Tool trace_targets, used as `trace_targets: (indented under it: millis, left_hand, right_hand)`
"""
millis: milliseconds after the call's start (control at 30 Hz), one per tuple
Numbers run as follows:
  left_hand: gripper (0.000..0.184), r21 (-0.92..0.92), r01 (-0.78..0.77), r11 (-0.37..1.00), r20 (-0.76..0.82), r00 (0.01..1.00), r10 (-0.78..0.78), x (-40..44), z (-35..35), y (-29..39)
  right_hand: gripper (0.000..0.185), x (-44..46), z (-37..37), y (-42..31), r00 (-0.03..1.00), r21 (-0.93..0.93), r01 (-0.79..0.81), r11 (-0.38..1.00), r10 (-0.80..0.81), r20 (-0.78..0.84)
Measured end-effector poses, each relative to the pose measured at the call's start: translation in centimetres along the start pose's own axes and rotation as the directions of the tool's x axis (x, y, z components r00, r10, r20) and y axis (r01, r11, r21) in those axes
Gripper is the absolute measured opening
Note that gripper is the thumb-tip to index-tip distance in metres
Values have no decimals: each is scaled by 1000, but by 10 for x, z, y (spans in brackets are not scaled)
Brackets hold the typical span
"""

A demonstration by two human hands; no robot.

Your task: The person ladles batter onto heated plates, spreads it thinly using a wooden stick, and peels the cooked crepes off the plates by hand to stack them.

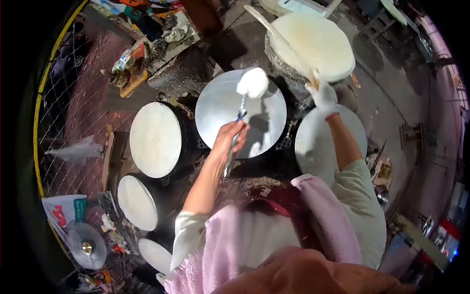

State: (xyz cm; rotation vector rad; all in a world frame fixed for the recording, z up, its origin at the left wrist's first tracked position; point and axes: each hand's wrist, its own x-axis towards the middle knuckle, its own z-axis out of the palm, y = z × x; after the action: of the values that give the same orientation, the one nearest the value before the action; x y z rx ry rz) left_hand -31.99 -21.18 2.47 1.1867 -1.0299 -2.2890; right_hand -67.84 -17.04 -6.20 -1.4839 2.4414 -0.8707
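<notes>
Look, both hands are busy and well apart, each closed on its own handle!
Out front, the bare left hand (231, 137) grips a tool (243, 103) with a white lump (253, 82) at its far end, right over the round metal griddle (215, 108); whether lump meets metal, I can't tell. Across to the right, the gloved right hand (323, 95) clutches the near end of a wooden stick (281, 39), slanting over a thick pale slab (333, 46). White discs (155, 139) line the left side.
</notes>
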Motion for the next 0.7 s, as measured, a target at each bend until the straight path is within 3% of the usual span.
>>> trace_targets:
  millis: [100, 133, 167, 200, 233, 267, 333, 367, 433, 467, 500, 533, 567, 600, 633, 667, 700]
  left_hand:
    - [26, 203, -90, 975, 47, 996, 82, 72, -20, -51]
    - [26, 334, -92, 938, -21, 994, 105, 80, -19, -54]
    - [28, 444, -115, 889, -39, 988, 148, 95, -31, -67]
    - [29, 683, -267, 680, -15, 926, 377, 110, -47, -82]
    - [31, 851, -354, 388, 77, 814, 575, 119, -61, -89]
    - [34, 920, -217, 327, 31, 871, 491, 109, -61, -76]
    - [33, 958, -250, 144, 126, 811, 571, 105, -88, -71]
    - [33, 959, -273, 74, 167, 759, 629, 103, -101, -67]
    - [33, 961, -256, 106, 104, 688, 718, 87, -118, -45]
    - [33, 952, -269, 143, 66, 640, 765, 77, -126, -33]
    - [32, 942, -284, 181, 23, 590, 807, 66, -133, -20]
    - [32, 912, -353, 209, 13, 535, 845, 55, -139, -9]
    - [26, 886, -331, 324, -62, 608, 792, 38, -141, 4]
    - [24, 875, -393, 283, -10, 569, 822, 31, -152, 6]
    - [22, 859, -453, 239, 40, 525, 850, 25, -163, 6]
    - [19, 840, -497, 217, 76, 503, 861, 20, -174, 2]
    - [17, 796, -492, 353, 38, 623, 781, 15, -188, -7]
  right_hand:
    - [54, -89, 60, 25, 992, 443, -20, 896, 73, -104]
    - [55, -116, 49, 3, 974, 561, -221, 798, 213, 82]
    - [54, -145, 45, -17, 955, 567, -291, 770, 269, 125]
    - [54, -174, 41, -36, 931, 571, -359, 738, 323, 169]
    - [53, -199, 47, -46, 946, 494, -307, 814, 318, 64]
    - [51, -218, 50, -58, 933, 322, -355, 878, 356, 58]
    - [50, -252, 73, -63, 923, -16, -382, 924, 382, 39]
    - [49, -260, 84, -70, 903, 69, -428, 901, 422, 87]
    - [49, -267, 112, -92, 859, 231, -510, 829, 475, 190]
    - [43, -270, 153, -87, 922, 451, -362, 815, 385, 44]
    - [38, -256, 151, -114, 772, 614, -619, 490, 521, 363]
    - [36, -238, 128, -148, 668, 559, -734, 386, 559, 491]
    - [35, -235, 129, -150, 696, 534, -711, 458, 571, 437]
    - [34, -232, 129, -152, 720, 501, -688, 525, 580, 381]
    - [33, -240, 144, -132, 852, 440, -510, 739, 503, 143]
    - [33, -230, 102, -157, 891, 300, -450, 841, 444, 92]
    - [35, -237, 110, -137, 881, 349, -458, 817, 470, 55]
